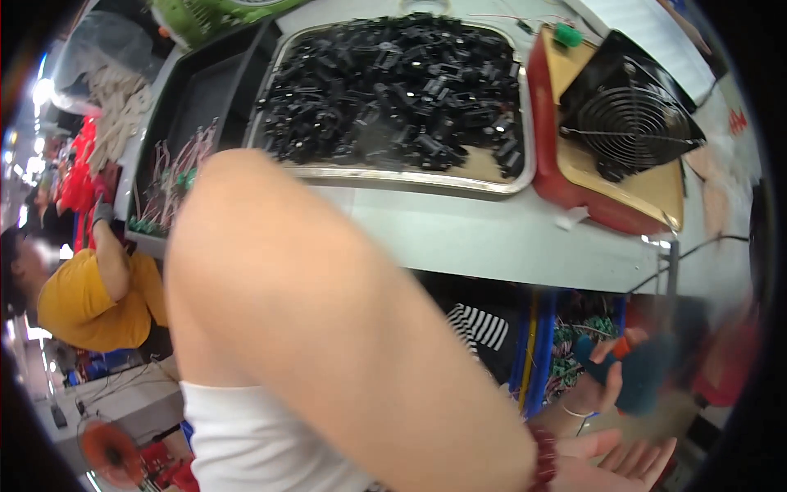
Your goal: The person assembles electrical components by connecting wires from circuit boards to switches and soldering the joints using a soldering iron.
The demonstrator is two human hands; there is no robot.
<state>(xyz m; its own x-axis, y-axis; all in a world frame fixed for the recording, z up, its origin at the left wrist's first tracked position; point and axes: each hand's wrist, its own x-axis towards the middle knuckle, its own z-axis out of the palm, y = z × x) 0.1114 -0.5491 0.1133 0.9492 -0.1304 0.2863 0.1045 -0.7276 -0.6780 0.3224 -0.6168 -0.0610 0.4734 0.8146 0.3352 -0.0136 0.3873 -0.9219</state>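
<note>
My left arm crosses the middle of the view, elbow bent, with a dark red beaded bracelet (543, 457) at the wrist. At the lower right, my left hand (627, 466) is open, its fingers spread and nothing in them. Just above it, my right hand (605, 387), with a pale bangle at its wrist, has its fingers closed on a teal handheld object (643, 379) with an orange part (625, 346). Motion blur hides what kind of object that is. Both hands are beyond the workbench's near edge, beside blue bins.
On the workbench (492, 238) stands a metal tray (410, 179) heaped with small black plastic parts. Left of it is a black bin (205, 90) with wired green connectors. A black fan (635, 123) lies in a red box (582, 205). Blue bins (537, 361) stand below; a person in yellow (90, 299) is at left.
</note>
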